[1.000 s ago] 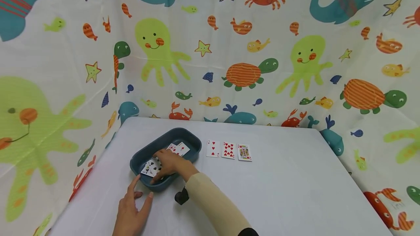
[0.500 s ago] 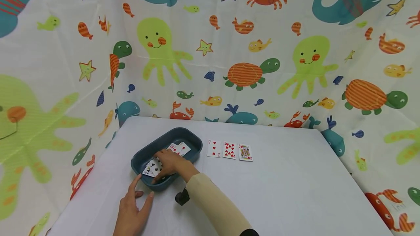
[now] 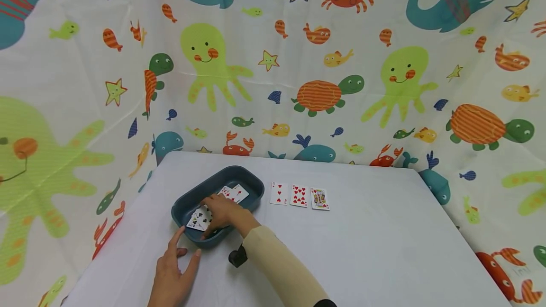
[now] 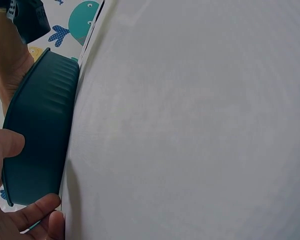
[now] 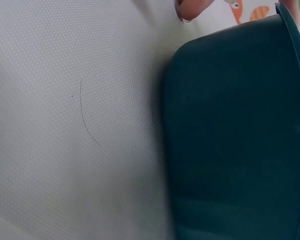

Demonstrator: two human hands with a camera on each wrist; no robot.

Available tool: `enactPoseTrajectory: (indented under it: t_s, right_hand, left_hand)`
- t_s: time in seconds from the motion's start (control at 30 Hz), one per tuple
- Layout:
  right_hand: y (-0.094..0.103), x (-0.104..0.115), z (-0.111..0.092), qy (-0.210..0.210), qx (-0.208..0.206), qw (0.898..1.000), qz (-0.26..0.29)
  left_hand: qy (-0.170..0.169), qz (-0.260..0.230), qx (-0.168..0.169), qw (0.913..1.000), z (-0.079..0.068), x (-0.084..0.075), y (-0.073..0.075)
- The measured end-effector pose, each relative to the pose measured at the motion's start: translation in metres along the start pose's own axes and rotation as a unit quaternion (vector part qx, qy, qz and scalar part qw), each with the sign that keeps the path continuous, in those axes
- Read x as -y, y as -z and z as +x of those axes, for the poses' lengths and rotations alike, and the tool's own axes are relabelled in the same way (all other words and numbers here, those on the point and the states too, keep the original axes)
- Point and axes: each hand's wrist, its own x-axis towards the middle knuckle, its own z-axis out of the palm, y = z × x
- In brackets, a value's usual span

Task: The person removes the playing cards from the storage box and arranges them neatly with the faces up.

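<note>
A dark teal oval bin (image 3: 251, 181) stands on the white-covered table with playing cards inside it. My right hand (image 3: 223, 212) reaches into the bin, its fingers and thumb spread across black-suited cards (image 3: 198, 219) at the near left end. Whether it grips one of them I cannot tell. Red-suited cards (image 3: 240, 194) lie overlapping in the far right end. My left hand (image 3: 172, 269) is at the bin's near left corner, its index fingertip right at the rim. In the left wrist view the thumb (image 4: 12, 143) lies against the outer wall, with fingers near its base.
To the right of the bin, a row of three face-up heart cards lies on the table (image 3: 384, 240): one with few pips (image 3: 279, 193), one with many pips (image 3: 299, 195) and a king (image 3: 320, 198). A sea-animal curtain (image 3: 273, 60) hangs behind and at both sides.
The head view has shifted slightly, so everything appears a little farther right. Both hands keep nearly the same places at the bin.
</note>
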Motion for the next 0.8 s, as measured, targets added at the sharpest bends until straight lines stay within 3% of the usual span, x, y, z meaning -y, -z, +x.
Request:
enactPoseTrajectory:
  t_s: [0.2,0.47,0.8]
  right_hand:
    - [-0.002,0.002,-0.004,0.007,-0.007,1.000,0.010]
    - [-0.004,-0.001,-0.009,0.022,-0.047,0.997,0.051]
    - [0.004,0.003,-0.019,0.012,-0.080,0.990,0.113]
  left_hand:
    - [0.000,-0.002,-0.005,1.0000,-0.005,0.002,-0.001]
    - [-0.003,-0.008,0.001,1.0000,-0.009,0.002,-0.002]
    - [0.001,-0.004,0.002,1.0000,-0.011,0.001,0.000]
